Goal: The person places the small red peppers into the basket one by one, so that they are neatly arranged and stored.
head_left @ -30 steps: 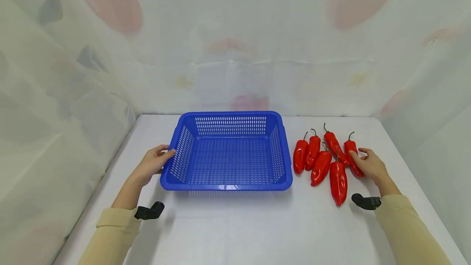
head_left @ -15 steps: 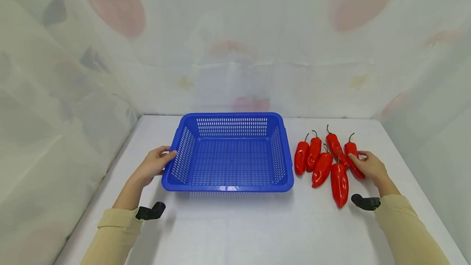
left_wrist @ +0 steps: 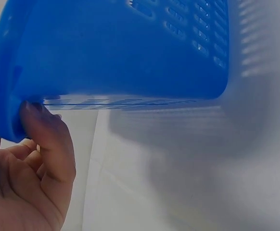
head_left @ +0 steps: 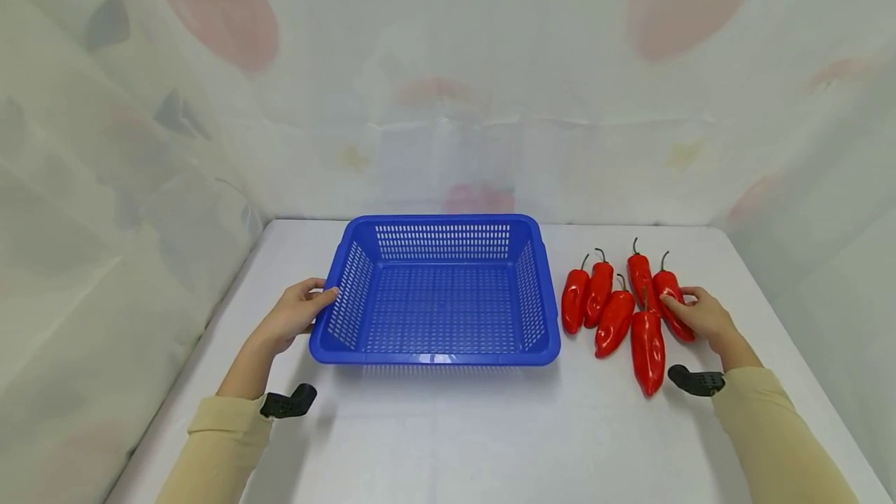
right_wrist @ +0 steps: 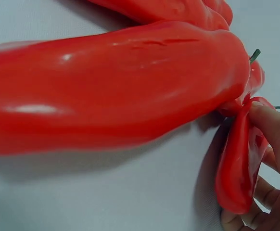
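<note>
A blue perforated plastic basket (head_left: pixel 434 358) stands in the middle of the table with nothing in it. My left hand (head_left: pixel 290 316) grips its left rim; in the left wrist view the fingers (left_wrist: pixel 53 149) curl under that rim. To the right of the basket lie several red peppers (head_left: pixel 614 323) with green stems, side by side. My right hand (head_left: pixel 707 317) pinches the rightmost red pepper (head_left: pixel 670 294) between thumb and fingers. The right wrist view has this held pepper (right_wrist: pixel 236 168) beside a large nearer pepper (right_wrist: pixel 116 86), which partly hides those behind.
A white cloth covers the table (head_left: pixel 448 442). Pale printed curtains (head_left: pixel 434 61) hang behind it and along both sides. Black cameras are strapped at the left wrist (head_left: pixel 288 401) and the right wrist (head_left: pixel 696 382).
The upper pepper beside the held one has swung more upright, its stem end moving right. The held pepper's stem end has tipped slightly left. Both hands keep their hold.
</note>
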The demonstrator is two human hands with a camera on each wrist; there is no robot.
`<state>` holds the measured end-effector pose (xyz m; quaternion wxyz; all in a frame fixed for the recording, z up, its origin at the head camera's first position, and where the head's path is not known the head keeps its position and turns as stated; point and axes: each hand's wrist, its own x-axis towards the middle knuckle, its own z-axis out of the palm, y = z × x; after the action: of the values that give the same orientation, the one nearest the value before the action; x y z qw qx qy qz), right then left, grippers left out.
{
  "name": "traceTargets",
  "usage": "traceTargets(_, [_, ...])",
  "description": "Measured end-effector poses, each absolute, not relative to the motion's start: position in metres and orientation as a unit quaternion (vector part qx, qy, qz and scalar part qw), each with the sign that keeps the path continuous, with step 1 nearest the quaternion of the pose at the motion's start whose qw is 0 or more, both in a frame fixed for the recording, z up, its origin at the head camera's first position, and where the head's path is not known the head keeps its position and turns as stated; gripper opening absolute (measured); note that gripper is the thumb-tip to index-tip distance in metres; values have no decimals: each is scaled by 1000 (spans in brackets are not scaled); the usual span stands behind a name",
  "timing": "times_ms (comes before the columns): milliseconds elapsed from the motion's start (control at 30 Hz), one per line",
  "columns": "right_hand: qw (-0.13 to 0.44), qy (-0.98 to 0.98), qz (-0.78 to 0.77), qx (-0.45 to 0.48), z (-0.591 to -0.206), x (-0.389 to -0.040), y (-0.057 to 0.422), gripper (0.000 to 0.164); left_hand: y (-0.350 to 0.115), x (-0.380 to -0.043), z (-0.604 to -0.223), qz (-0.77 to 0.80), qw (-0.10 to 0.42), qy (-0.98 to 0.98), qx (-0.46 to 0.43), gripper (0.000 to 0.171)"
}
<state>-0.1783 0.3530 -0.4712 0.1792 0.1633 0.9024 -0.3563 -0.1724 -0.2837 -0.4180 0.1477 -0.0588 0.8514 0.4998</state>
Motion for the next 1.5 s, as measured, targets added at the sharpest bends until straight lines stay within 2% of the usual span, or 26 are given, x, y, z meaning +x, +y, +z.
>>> traceTargets(400, [172,900,-367,163,-471,-180,352,96,-283,-173,-416,501,152,849,-62,53])
traceTargets(833, [174,906,-353,156,-466,-179,353,84,-282,-172,-412,505,155,847,-61,54])
traceTargets(1500, [86,932,-329,128,-439,-187,344,76,-280,-171,-409,499,157,850,-68,55])
